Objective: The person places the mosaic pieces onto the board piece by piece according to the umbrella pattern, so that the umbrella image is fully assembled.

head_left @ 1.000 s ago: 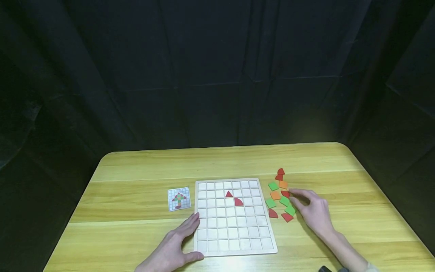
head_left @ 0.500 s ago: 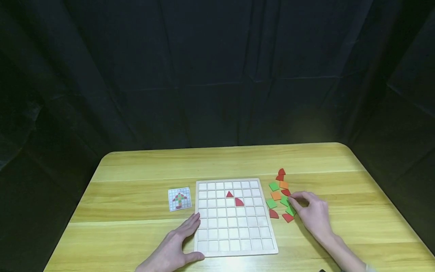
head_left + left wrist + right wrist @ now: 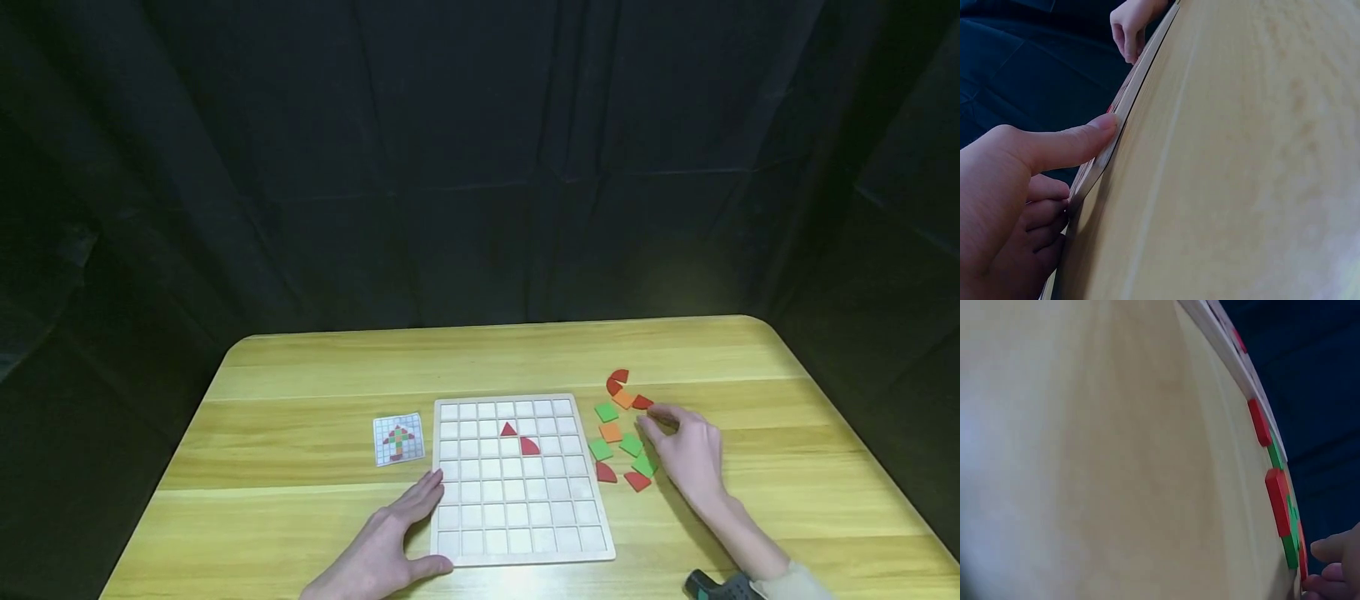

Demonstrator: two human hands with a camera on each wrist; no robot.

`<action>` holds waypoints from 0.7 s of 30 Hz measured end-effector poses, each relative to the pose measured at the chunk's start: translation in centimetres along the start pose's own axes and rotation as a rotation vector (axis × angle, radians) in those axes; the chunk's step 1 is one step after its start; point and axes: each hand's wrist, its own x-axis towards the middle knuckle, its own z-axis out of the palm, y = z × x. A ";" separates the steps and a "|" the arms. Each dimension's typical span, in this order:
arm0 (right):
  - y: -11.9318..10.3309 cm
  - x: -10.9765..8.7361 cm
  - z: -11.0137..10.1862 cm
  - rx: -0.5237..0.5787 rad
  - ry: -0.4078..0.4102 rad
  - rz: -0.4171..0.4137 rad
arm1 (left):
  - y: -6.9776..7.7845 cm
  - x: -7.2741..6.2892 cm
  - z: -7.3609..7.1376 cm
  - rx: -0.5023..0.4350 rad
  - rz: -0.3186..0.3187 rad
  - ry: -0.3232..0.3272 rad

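My left hand (image 3: 390,537) lies at the white grid board (image 3: 517,535), its thumb (image 3: 1088,140) on the near left corner and its fingers on the left edge. A red triangle (image 3: 507,429) and a red quarter-circle tile (image 3: 529,447) sit in the board's cells. My right hand (image 3: 690,454) is over the loose tiles on the right. Its index fingertip is at a red tile (image 3: 642,402), with the thumb apart from it. Whether that fingertip touches the tile is hard to tell. An orange square tile (image 3: 623,399) lies just left of that red tile.
Right of the board lie several green, red and orange tiles, among them a green square (image 3: 607,412) and a red quarter circle (image 3: 637,482). A small pattern card (image 3: 398,440) is left of the board. A dark device (image 3: 716,586) shows by my right sleeve. Dark cloth (image 3: 480,167) hangs behind.
The red tile by my right hand has slid away from me, and the orange square and the far red tiles have shifted. My right fingertips have moved slightly farther away. The left hand stays.
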 end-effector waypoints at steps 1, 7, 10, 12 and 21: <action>0.0 0.2 0.0 -0.002 -0.003 0.009 | 0.0 0.0 0.0 0.000 0.000 0.000; 0.3 1.5 0.0 -0.045 -0.030 0.060 | 0.0 0.1 -0.1 -0.003 -0.005 -0.003; 0.3 2.2 0.3 -0.072 -0.047 0.073 | 0.0 0.0 -0.1 -0.006 -0.007 -0.003; 0.1 2.5 0.6 -0.071 -0.061 0.079 | -0.1 0.0 -0.1 -0.008 -0.007 -0.003; 0.5 2.8 1.3 -0.017 -0.086 0.070 | 0.0 0.0 -0.1 -0.003 0.003 -0.009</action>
